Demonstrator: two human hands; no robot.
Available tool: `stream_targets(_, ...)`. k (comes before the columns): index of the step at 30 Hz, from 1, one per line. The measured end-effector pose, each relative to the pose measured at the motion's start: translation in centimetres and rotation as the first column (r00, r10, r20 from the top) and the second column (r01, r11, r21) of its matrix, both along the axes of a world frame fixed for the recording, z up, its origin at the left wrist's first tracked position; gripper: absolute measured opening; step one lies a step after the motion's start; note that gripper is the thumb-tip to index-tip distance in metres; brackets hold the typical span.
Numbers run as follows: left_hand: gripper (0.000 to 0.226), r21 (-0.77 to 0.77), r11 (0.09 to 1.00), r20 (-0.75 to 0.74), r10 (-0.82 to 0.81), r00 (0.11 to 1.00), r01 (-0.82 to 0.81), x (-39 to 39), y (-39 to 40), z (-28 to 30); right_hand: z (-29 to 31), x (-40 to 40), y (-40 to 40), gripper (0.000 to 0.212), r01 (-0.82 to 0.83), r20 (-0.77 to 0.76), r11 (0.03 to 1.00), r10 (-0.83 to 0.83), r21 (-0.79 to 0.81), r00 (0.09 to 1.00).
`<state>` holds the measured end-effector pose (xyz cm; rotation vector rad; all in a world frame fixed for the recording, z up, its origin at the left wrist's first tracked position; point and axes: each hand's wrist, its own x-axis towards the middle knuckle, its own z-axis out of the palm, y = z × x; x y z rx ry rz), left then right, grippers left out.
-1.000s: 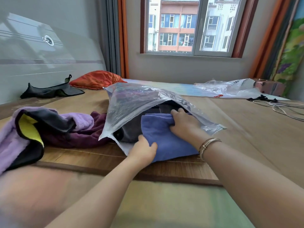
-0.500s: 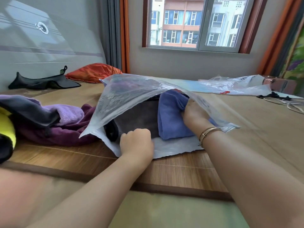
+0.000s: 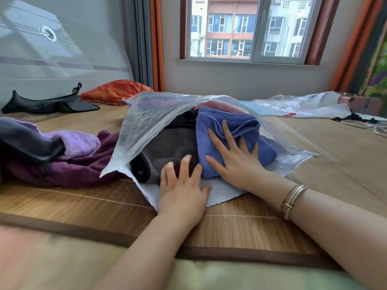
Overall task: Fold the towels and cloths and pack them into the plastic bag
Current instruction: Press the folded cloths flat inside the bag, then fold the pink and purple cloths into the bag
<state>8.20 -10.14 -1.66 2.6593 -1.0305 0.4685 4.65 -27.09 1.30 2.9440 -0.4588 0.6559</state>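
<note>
With both hands laid flat and fingers spread, nothing is gripped at this stage: the right hand (image 3: 234, 162) presses its palm on the folded blue towel (image 3: 230, 130), and the left hand (image 3: 182, 185) rests on the lower lip of the plastic bag (image 3: 150, 124), fingertips touching the dark grey towel (image 3: 167, 147) beside the blue one. Both towels lie inside the bag mouth, side by side, with the upper film draped over them like a tent; a reddish cloth shows deeper in, behind the blue towel. The bag lies on a woven bamboo mat (image 3: 83, 201). Packing appears partly complete, since a purple towel pile (image 3: 75, 155) lies unfolded just left of the bag, touching its side, with a dark cloth (image 3: 27, 143) on top of it. Risks from this position are judged as follows. The blue towel's upper folds are already bunched and loose, so further pushing could open the fold and waste space. The film is thin and unsupported; pressure against its side, or a towel edge catching the lip, could stretch or tear it. If the left hand lifts off the lower lip, the bag may slide along the smooth mat when pushed. The bag also looks well filled, so the remaining towels may not fit unless the contents are pressed flat.
</note>
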Motion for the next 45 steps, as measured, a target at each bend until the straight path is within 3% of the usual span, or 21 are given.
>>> stream_targets(4,0.068,0.105,0.994,-0.007,0.033,0.999,-0.032,0.3,0.0,-0.1,0.5,3.7,-0.1,0.076,0.040,-0.052,0.991,-0.034,0.127,0.998)
stream_targets(8,0.055,0.269,0.963,-0.102,-0.004,0.995,0.031,1.0,0.2,0.2,1.1,7.5,-0.4,0.080,0.123,-0.127,0.978,-0.103,0.166,0.987)
stream_targets(12,0.053,0.318,0.947,-0.126,0.002,0.992,0.038,1.4,0.4,0.4,1.6,8.5,-1.3,0.080,0.115,-0.172,0.974,-0.082,0.195,0.982)
stream_targets(16,0.052,0.302,0.952,-0.166,0.014,0.986,0.038,1.1,0.3,0.9,2.4,5.7,-2.1,0.080,-0.047,-0.017,0.952,0.054,0.302,0.998)
stream_targets(19,0.047,0.192,0.981,-0.147,0.000,0.989,0.028,0.4,0.7,1.2,2.3,2.2,-2.0,0.070,-0.061,0.111,0.973,0.036,0.223,0.993)
stream_targets(24,0.035,-0.111,0.992,-0.132,-0.082,0.988,0.068,-1.9,3.4,2.4,3.0,-3.7,2.3,0.054,0.038,0.019,0.998,-0.037,-0.048,0.999)
stream_targets(27,0.031,-0.422,0.904,-0.189,-0.165,0.968,0.072,-4.8,7.2,2.4,3.2,-6.4,5.8,0.042,-0.013,-0.017,1.000,0.013,-0.005,1.000)
stream_targets(31,0.033,-0.639,0.769,-0.215,-0.202,0.956,0.019,-7.6,13.2,1.7,3.1,-8.2,11.6,0.030,-0.182,0.039,0.981,0.179,0.067,0.983)
stream_targets(35,0.034,-0.706,0.688,-0.292,-0.066,0.954,-0.169,-5.6,19.5,2.4,3.4,-7.7,19.6,0.018,-0.440,0.208,0.897,0.422,0.045,0.882)
stream_targets(38,0.035,-0.778,0.562,-0.325,0.021,0.945,-0.280,-2.7,24.2,2.2,3.0,-5.4,25.7,0.013,-0.574,0.208,0.816,0.552,0.063,0.807)
stream_targets(43,0.031,-0.846,0.399,-0.305,0.180,0.935,-0.353,1.7,30.8,1.7,1.3,3.8,32.9,0.019,-0.596,0.217,0.776,0.558,0.206,0.801)
stream_targets(45,0.026,-0.843,0.384,-0.300,0.244,0.922,-0.376,3.0,32.9,0.8,1.3,7.6,34.7,0.025,-0.554,0.276,0.778,0.485,0.296,0.829)
